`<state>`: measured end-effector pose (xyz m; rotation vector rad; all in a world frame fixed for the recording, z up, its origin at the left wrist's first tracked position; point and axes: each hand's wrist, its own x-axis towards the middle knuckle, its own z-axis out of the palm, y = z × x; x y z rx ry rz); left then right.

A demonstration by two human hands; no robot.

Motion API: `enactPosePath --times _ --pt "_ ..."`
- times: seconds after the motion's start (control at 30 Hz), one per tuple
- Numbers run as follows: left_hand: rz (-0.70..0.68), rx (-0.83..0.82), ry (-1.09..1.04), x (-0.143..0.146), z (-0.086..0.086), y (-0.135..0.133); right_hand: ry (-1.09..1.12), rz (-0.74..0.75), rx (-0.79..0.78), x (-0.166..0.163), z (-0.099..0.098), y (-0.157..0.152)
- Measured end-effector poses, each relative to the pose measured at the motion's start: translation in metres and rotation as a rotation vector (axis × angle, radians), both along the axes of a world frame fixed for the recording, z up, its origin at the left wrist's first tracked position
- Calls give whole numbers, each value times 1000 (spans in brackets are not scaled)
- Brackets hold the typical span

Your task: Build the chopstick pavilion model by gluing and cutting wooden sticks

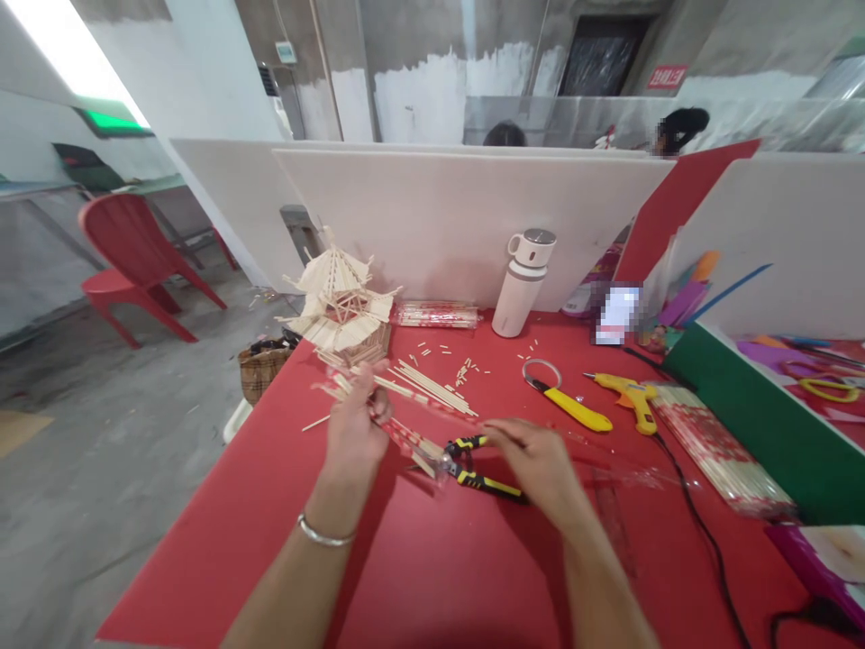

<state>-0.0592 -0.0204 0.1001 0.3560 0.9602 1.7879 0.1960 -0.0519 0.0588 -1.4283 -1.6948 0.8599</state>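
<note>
My left hand point(358, 415) is closed around a clear, red-printed plastic pack of thin wooden sticks point(405, 439). My right hand point(533, 460) pinches the plastic wrapper point(450, 413), which stretches between both hands; the fingertips are slightly blurred. Pliers with yellow-and-black handles point(490, 485) lie just below the right fingers, their jaws by the pack's end. Loose sticks point(439, 389) lie behind the pack, with short cut pieces point(464, 370) beyond them. A pavilion model of sticks point(338, 302) stands at the back left of the red table point(432, 559).
Behind are another stick pack point(436, 314) and a white bottle point(520, 284). On the right lie a yellow-handled tool point(578, 410), a yellow glue gun point(628, 397) with a black cord, a large stick pack point(720, 451) and a green box point(763, 424). White partitions point(439, 216) border the table.
</note>
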Motion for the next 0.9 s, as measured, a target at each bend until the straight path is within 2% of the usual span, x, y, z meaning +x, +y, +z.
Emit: enactPosePath --times 0.1,0.13,0.17,0.23,0.3,0.4,0.5,0.63,0.77,0.83,0.9 --pt "84 -78 -67 -20 -2 11 -377 -342 63 91 -20 -2" --pt "74 -135 -83 -22 -7 14 -568 -444 39 120 -28 -5" --pt "59 -205 -99 -21 -13 17 -731 -481 -5 146 -36 -7" --pt "28 -323 -123 -14 -28 22 -944 -542 34 176 -48 -12" --pt "45 -374 -129 -7 -38 27 -1036 -629 140 179 -50 -14" --pt "140 -356 -99 -6 -41 31 -956 -631 354 151 -40 -7" --pt "207 -298 -55 -14 -32 31 -798 -584 509 113 -25 9" --pt "73 -289 -118 -10 -23 21 -699 -472 533 49 -12 20" --pt "-97 -326 -219 16 -19 10 -421 -147 428 -24 -5 6" --pt "-152 -318 -252 29 -15 6 -344 50 251 -50 -2 -4" --pt "-174 -299 -259 36 -13 3 -270 135 71 -62 -1 -9"
